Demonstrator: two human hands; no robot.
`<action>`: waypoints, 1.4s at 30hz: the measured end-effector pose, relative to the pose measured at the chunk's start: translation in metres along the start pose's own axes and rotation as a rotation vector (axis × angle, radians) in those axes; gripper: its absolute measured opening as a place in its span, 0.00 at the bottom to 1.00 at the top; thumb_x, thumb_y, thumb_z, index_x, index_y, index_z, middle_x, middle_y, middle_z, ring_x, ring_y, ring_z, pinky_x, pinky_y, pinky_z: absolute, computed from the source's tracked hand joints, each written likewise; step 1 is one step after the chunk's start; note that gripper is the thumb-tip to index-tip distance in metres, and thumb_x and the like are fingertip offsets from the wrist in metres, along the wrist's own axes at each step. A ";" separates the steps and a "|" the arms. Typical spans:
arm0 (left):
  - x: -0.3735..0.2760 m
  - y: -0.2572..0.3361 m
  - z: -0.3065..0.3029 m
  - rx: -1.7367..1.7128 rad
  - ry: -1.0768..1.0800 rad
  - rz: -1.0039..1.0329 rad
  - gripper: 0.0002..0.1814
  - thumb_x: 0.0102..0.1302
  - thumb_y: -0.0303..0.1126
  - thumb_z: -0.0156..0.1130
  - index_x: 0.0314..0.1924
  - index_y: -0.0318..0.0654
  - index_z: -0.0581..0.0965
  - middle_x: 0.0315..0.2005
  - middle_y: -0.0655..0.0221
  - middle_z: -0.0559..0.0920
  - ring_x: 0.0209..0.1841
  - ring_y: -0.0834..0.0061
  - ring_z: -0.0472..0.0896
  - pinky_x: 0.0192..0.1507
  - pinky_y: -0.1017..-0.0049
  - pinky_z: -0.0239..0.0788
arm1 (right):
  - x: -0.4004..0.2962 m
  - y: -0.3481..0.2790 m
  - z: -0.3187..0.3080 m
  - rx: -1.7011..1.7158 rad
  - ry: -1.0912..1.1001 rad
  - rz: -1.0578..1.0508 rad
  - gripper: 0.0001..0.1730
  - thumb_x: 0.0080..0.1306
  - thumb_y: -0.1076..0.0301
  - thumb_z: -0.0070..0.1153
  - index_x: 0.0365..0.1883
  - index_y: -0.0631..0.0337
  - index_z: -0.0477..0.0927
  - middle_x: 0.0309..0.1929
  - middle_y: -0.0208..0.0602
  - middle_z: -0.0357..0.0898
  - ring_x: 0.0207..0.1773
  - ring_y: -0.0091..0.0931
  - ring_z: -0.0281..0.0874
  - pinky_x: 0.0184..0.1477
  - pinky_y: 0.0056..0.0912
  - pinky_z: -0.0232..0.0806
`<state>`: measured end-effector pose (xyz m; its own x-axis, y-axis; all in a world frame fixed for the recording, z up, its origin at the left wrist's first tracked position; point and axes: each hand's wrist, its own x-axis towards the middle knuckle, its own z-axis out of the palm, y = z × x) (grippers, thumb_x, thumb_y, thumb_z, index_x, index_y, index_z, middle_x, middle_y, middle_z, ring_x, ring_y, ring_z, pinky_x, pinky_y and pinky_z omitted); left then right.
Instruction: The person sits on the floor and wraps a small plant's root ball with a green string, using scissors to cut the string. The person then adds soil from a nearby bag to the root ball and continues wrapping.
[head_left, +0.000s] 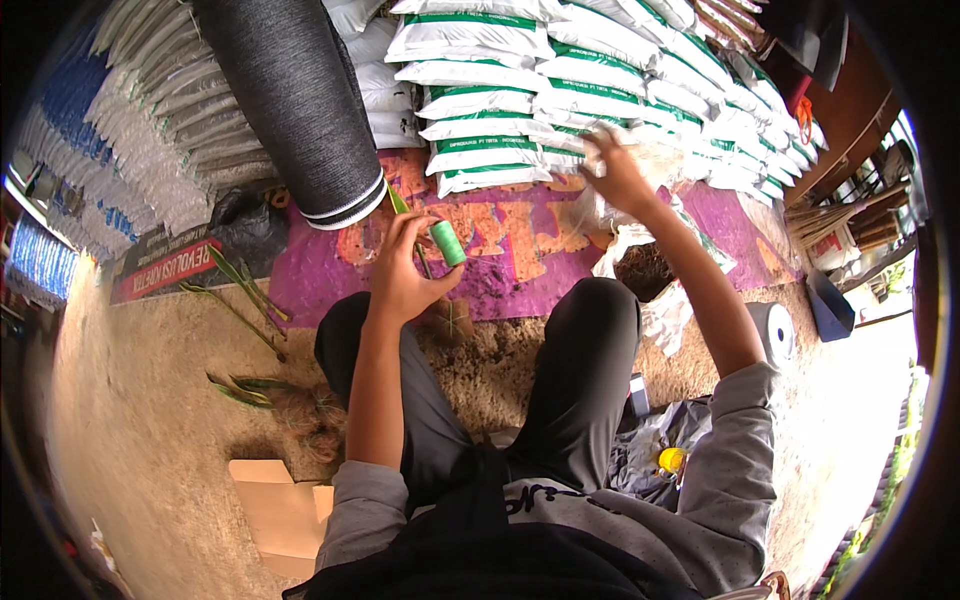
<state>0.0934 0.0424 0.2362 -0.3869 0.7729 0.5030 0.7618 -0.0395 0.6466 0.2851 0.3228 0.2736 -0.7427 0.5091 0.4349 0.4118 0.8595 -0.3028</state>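
My left hand (412, 259) holds a spool of green thread (448, 244) between thumb and fingers, above the purple printed sheet. A long green leaf with yellow edges (397, 201) rises just behind this hand. Below it, between my knees, a brown wrapped root bundle (450, 321) with thread across it rests on the floor. My right hand (615, 172) is raised at the upper right, blurred, fingers apart; no object shows clearly in it. Beneath my right forearm, an opened white plastic bag (622, 244) holds dark brown fibrous material (643, 271).
Stacked white-and-green sacks (487, 97) and a roll of black netting (292, 97) stand ahead. Cut striped leaves (244, 285) and fibre-wrapped roots (319, 424) lie left, near flattened cardboard (277, 510). At right are a white roll (772, 330), a black plastic bag (652, 450) and a blue dustpan (829, 306).
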 end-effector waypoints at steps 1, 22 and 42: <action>-0.002 0.001 -0.002 -0.022 -0.002 -0.029 0.30 0.42 0.32 0.71 0.47 0.35 0.71 0.44 0.64 0.70 0.49 0.65 0.72 0.49 0.67 0.67 | 0.000 -0.037 0.005 0.276 -0.195 0.049 0.27 0.60 0.65 0.56 0.57 0.58 0.66 0.56 0.52 0.64 0.42 0.35 0.75 0.44 0.34 0.69; -0.003 0.002 -0.005 0.096 0.018 -0.024 0.29 0.40 0.38 0.72 0.44 0.35 0.74 0.43 0.65 0.73 0.46 0.67 0.74 0.48 0.66 0.67 | 0.004 -0.065 0.012 0.257 0.064 -0.108 0.04 0.58 0.74 0.52 0.27 0.67 0.75 0.19 0.48 0.73 0.21 0.37 0.72 0.26 0.33 0.63; -0.002 0.002 -0.009 -0.012 0.056 -0.076 0.29 0.42 0.34 0.71 0.46 0.34 0.73 0.43 0.63 0.72 0.48 0.65 0.73 0.50 0.65 0.65 | -0.015 0.110 -0.031 -0.104 -0.058 0.238 0.34 0.50 0.72 0.56 0.59 0.56 0.66 0.56 0.56 0.65 0.55 0.44 0.67 0.55 0.38 0.63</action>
<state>0.0915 0.0350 0.2413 -0.4720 0.7373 0.4834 0.7229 0.0099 0.6909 0.3582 0.4113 0.2595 -0.6466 0.6962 0.3117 0.6281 0.7178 -0.3004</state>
